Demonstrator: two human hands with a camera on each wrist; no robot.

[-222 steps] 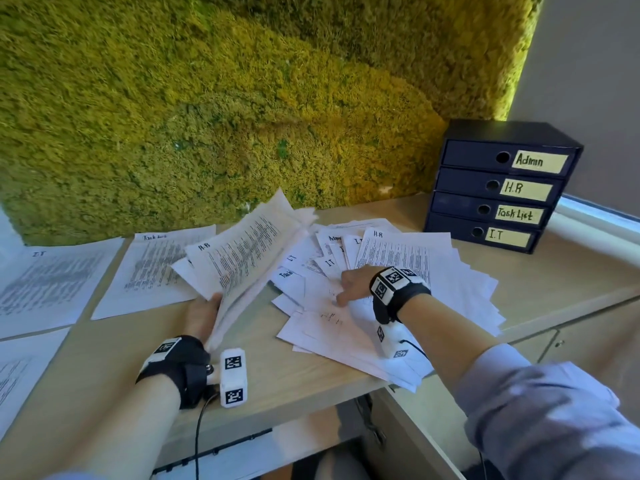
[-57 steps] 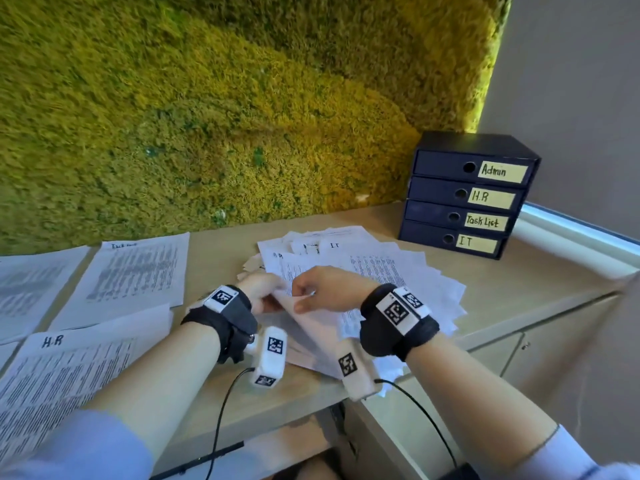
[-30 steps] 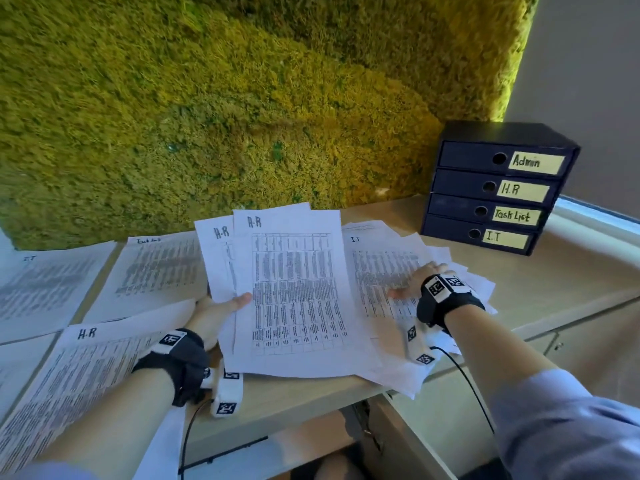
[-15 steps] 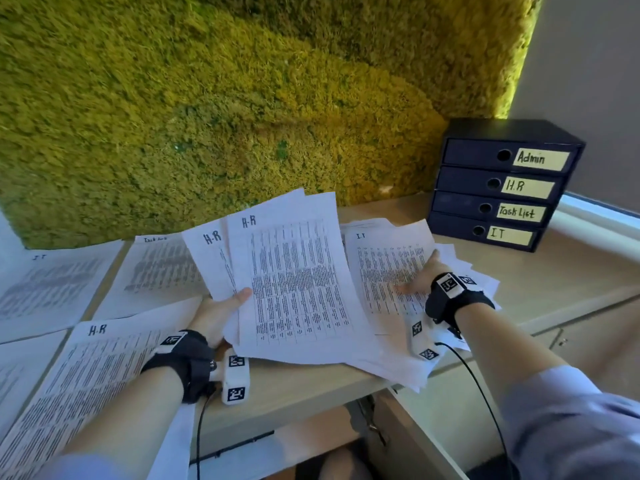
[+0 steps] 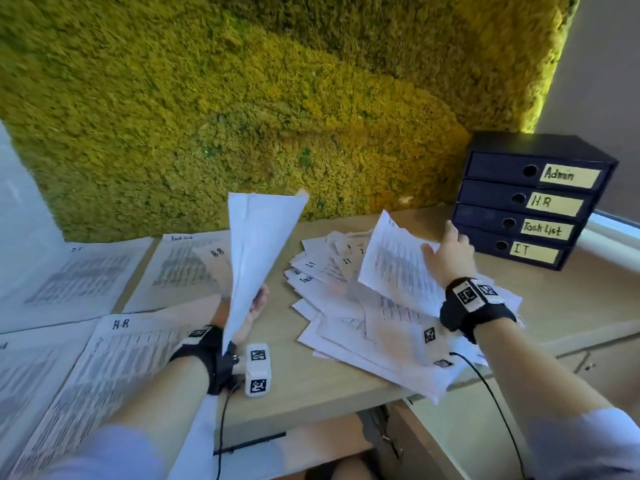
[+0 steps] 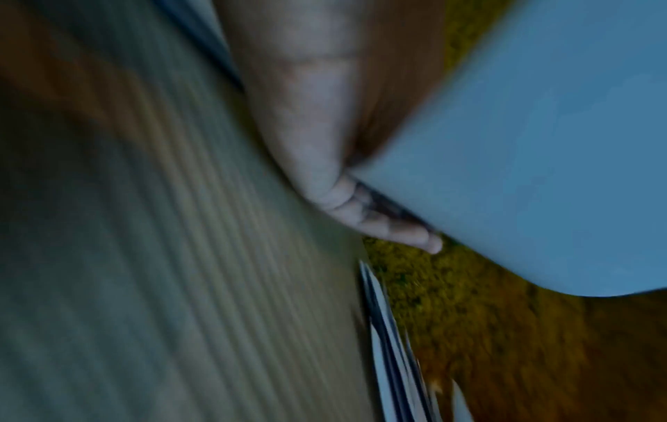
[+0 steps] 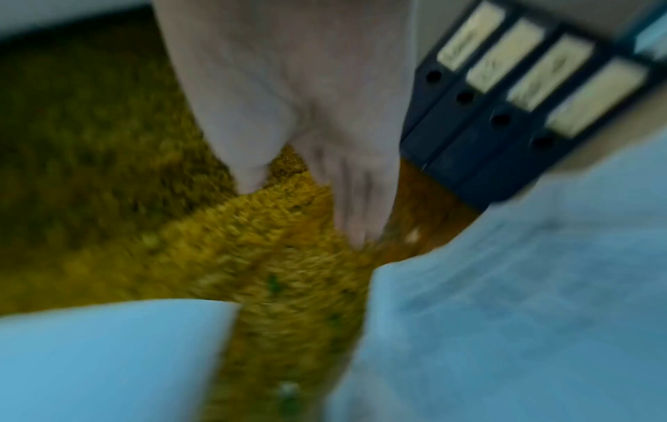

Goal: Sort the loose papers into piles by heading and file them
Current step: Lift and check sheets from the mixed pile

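L hand point(image 5: 254, 304) grips a few sheets point(image 5: 258, 251) by their lower edge, fingers curled round them, sheets stood up on edge above the desk point(image 5: 311, 386), blank backs to the head cam. In the L wrist view a finger point(image 6: 379, 219) lies along the pale sheet point(image 6: 541, 142); rest is motion-blurred.

R hand point(image 5: 450, 258) is raised over the loose pile point(image 5: 363, 323), fingers spread and mostly straight, just left of the file box point(image 5: 533, 206). An IT sheet point(image 5: 394, 268) is lifted and tilted beside the thumb; grip or mere touch, can't tell. R wrist view is blurred: fingers point(image 7: 353, 194) look extended, nothing seen between them, file box point(image 7: 505, 114) beyond.

Loose pile sits mid-desk, right of centre, fanned out, some sheets overhanging the front edge; IT and Task headings readable on a few.

Sorted piles lie flat on the left: IT pile point(image 5: 79, 278) far left, Task List pile point(image 5: 180, 268) next to it, H.R pile point(image 5: 114, 368) nearest the person, under the L forearm.

File box stands at the desk's back right against the moss wall point(image 5: 242, 116), 4 drawers labelled top to bottom Admin, H.R, Task List, IT, all closed.
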